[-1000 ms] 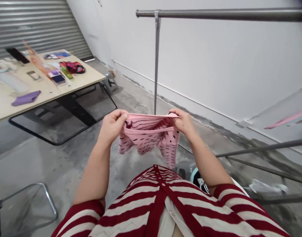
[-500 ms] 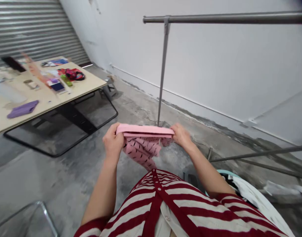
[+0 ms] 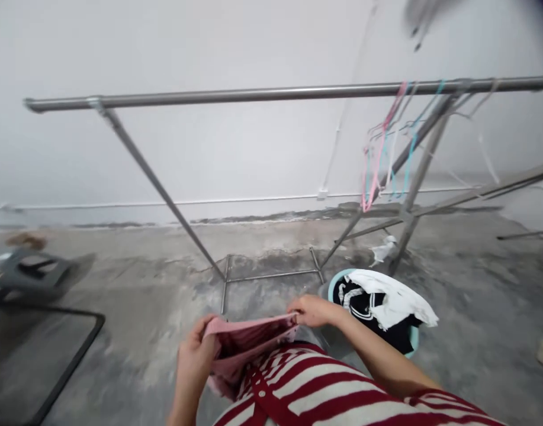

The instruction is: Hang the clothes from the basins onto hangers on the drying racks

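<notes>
A metal drying rack point(image 3: 271, 92) stands ahead of you, with colored hangers point(image 3: 384, 148) dangling near its right end. Below, a teal basket point(image 3: 342, 278) holds white and black clothes point(image 3: 389, 299). Your forearms angle inward over your striped top point(image 3: 307, 384); your left hand point(image 3: 193, 367) and right hand point(image 3: 313, 310) grip opposite sides of a pink garment's point(image 3: 240, 349) upper edge, holding it spread just above your chest.

Left grip point(image 3: 193, 370) low, right grip point(image 3: 313, 312) higher

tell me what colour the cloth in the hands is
The cloth is pink, darker inside; it shows best in the head view.
</notes>
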A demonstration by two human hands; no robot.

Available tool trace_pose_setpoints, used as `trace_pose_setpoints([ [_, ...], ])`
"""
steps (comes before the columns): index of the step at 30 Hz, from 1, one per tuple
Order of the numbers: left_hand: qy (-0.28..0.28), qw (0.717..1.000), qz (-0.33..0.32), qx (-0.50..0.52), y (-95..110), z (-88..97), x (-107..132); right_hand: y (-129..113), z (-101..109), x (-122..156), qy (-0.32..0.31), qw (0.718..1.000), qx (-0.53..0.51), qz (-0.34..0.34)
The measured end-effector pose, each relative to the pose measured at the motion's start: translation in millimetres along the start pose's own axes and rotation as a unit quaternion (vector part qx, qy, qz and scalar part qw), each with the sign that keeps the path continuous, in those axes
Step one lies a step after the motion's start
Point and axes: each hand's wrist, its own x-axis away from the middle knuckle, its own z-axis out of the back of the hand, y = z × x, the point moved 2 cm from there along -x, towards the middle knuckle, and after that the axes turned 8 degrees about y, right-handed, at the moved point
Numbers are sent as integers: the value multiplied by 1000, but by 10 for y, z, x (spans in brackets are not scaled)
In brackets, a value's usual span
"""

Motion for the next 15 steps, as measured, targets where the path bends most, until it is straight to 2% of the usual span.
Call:
trace_pose_setpoints([
  [1,-3,1000,-11,2,58,-40,-24,44,162,48,31,999,-30,13],
  [2,-5,1000,-22,2,113,-75,-46,85,366,112,95,994,-59,18],
  [3,-7,999,-33,0,163,-106,-68,126,609,200,193,978,-81,10],
  [4,-13,999,-41,-4,207,-137,-90,167,883,315,315,945,-94,-4],
  [5,-20,999,-46,-7,244,-168,-116,209,1172,456,443,891,-96,-20],
  [6,-29,998,-49,-7,273,-201,-146,255,1464,613,564,820,-90,-37],
  [7,-39,998,-50,-5,296,-240,-180,307,1747,771,670,737,-81,-44],
  [8,-52,997,-49,0,314,-284,-219,368,2015,915,754,652,-70,-43],
  [9,-68,996,-49,6,330,-333,-260,446,2263,1027,806,588,-54,-49],
  [10,-81,995,-48,15,349,-385,-302,541,2492,1101,829,554,-32,-61],
  [11,-90,995,-47,24,372,-435,-345,654,2698,1139,835,544,-16,-81],
  [13,-92,994,-39,38,438,-522,-427,915,3024,1121,806,577,-12,-136],
  [15,-86,995,-28,40,532,-581,-496,1157,3222,1037,771,609,-27,-184],
])
